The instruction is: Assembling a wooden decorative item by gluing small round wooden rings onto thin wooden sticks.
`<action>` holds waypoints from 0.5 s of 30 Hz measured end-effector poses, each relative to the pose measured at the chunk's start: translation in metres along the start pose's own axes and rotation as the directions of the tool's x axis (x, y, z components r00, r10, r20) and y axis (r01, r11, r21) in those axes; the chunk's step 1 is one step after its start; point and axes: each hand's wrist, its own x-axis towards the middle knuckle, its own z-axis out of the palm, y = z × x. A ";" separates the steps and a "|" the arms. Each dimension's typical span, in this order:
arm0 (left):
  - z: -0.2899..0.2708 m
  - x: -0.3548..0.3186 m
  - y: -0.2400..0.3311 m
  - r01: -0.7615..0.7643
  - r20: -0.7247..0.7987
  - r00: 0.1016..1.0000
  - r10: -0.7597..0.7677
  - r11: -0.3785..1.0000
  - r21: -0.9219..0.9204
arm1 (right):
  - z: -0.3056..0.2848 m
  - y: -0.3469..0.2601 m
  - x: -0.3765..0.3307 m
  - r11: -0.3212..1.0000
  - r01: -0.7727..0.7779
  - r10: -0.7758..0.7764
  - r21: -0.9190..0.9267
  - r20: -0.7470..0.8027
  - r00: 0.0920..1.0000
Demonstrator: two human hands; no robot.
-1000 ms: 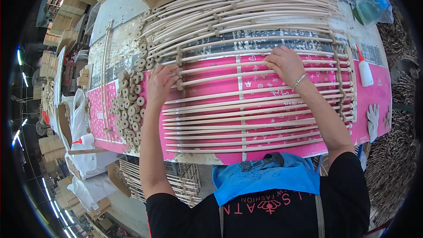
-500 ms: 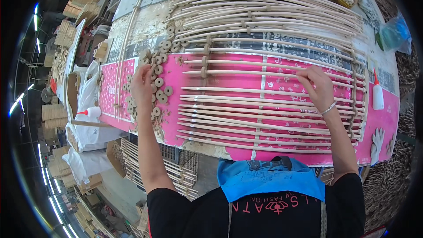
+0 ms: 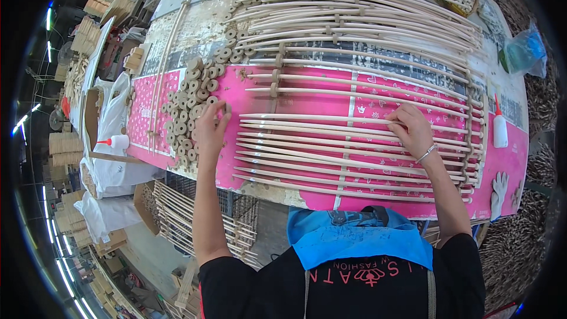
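Note:
Pale tapered wooden rods (image 3: 331, 149) lie side by side across the pink table cover. My right hand (image 3: 411, 132) is closed in a pinch on one wooden rod (image 3: 360, 119), partway along its length. My left hand (image 3: 210, 130) is closed near the rods' left ends, with a small grey-brown wooden ring (image 3: 228, 108) at its fingertips. To its left lies a heap of similar rings (image 3: 190, 97), each with a hole in the middle. Farther back, wooden rings (image 3: 274, 75) sit on the left parts of several rods. A column of connecting pieces (image 3: 468, 124) crosses the rods near their right ends.
More rods (image 3: 354, 12) fill the table's far side. A white glue bottle with a red tip (image 3: 500, 131) and a glove (image 3: 499, 195) lie at right. Another bottle (image 3: 118, 142) is at the left edge. Finished-looking rod racks (image 3: 201, 218) stand below the table.
My left hand has moved right, off the ring heap, with a ring at its fingertips. My right hand has come slightly left and nearer, and its fingers have closed on a rod.

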 end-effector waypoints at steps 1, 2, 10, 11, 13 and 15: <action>0.001 -0.001 0.002 0.174 0.064 0.985 -0.162 0.892 -0.417 | 0.000 -0.002 -0.002 0.998 -0.023 0.025 0.053 -0.032 0.999; 0.001 -0.003 0.004 0.176 0.063 0.984 -0.165 0.892 -0.415 | -0.001 -0.004 -0.003 0.993 -0.045 0.052 0.107 -0.062 0.997; 0.003 -0.013 0.018 0.397 0.293 0.912 -0.288 0.432 -0.810 | -0.004 -0.004 -0.003 0.989 -0.053 0.065 0.135 -0.080 0.995; 0.004 -0.013 0.017 0.398 0.294 0.911 -0.288 0.432 -0.809 | -0.004 -0.005 -0.003 0.989 -0.044 0.056 0.144 -0.079 0.995; 0.006 -0.011 0.016 0.385 0.300 0.916 -0.266 0.375 -0.844 | -0.005 -0.007 -0.002 0.990 -0.031 0.043 0.134 -0.088 0.995; 0.007 -0.012 0.015 0.377 0.294 0.918 -0.268 0.353 -0.856 | -0.005 -0.007 -0.002 0.992 -0.018 0.030 0.124 -0.097 0.995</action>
